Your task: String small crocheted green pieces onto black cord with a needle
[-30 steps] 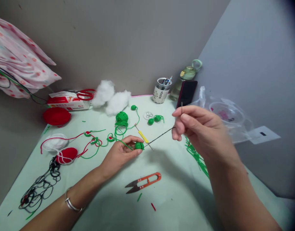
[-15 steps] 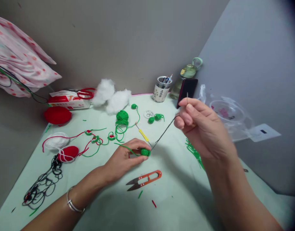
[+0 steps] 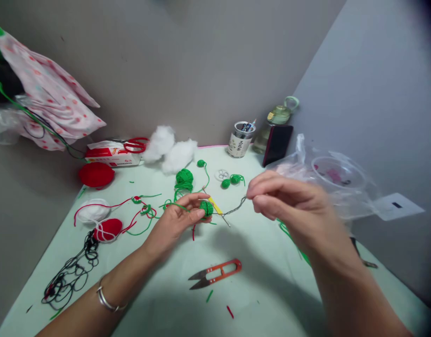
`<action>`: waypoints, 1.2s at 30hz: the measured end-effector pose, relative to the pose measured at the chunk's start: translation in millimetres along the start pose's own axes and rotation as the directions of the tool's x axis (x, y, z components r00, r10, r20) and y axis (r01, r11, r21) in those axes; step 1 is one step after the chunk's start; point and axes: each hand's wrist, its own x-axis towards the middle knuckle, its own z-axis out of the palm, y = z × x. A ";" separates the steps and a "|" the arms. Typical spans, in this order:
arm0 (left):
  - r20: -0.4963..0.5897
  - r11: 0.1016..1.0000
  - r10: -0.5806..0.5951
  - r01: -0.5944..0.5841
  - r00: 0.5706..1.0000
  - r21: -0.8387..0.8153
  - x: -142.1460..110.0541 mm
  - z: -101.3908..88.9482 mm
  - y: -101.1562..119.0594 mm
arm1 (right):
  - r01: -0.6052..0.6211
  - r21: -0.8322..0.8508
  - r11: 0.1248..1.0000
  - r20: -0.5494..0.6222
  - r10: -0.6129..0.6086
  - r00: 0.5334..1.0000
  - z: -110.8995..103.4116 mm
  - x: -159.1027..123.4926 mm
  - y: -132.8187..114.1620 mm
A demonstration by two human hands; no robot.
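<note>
My left hand (image 3: 176, 220) pinches a small green crocheted ball (image 3: 205, 207) just above the pale green table (image 3: 257, 290). A dark thread (image 3: 234, 210) runs slack from the ball to my right hand (image 3: 289, 201), which is blurred by motion. Its fingers are pinched together on the thread's end; the needle seen earlier does not show now. A yellow-handled crochet hook (image 3: 215, 206) lies under the thread, right of the ball. Orange thread snips (image 3: 215, 274) lie on the table in front of both hands.
Green yarn (image 3: 184, 179), small green balls (image 3: 230, 181), white stuffing (image 3: 169, 149) and a red yarn ball (image 3: 96, 174) lie further back. A tin of pens (image 3: 241, 139), a bottle (image 3: 277, 122), a phone (image 3: 278, 144) and a plastic bag (image 3: 338, 180) crowd the right corner. Black cord (image 3: 70, 276) lies left.
My right hand has dropped down and leftward toward the ball, so the thread went slack. My left hand lifted the green ball slightly. The view shifted a little.
</note>
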 end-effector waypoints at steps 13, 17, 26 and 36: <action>-0.028 0.997 0.066 -0.067 0.997 -0.036 0.8 -4.8 7.2 | 0.211 -0.454 0.866 0.203 -0.130 0.970 35.1 -9.3 15.8; -0.039 0.998 0.066 -0.067 0.997 -0.015 0.7 -4.5 7.3 | 0.210 -0.459 0.863 0.226 -0.116 0.967 35.8 -9.0 16.3; -0.055 0.991 0.107 -0.103 0.993 0.082 -1.7 -5.4 7.5 | 0.119 -0.425 0.897 0.219 -0.026 0.975 39.6 -10.1 14.9; -0.039 0.960 0.024 -0.034 0.999 -0.279 -4.5 7.5 8.8 | -0.139 -0.151 0.979 0.194 0.167 0.967 47.3 -3.2 22.5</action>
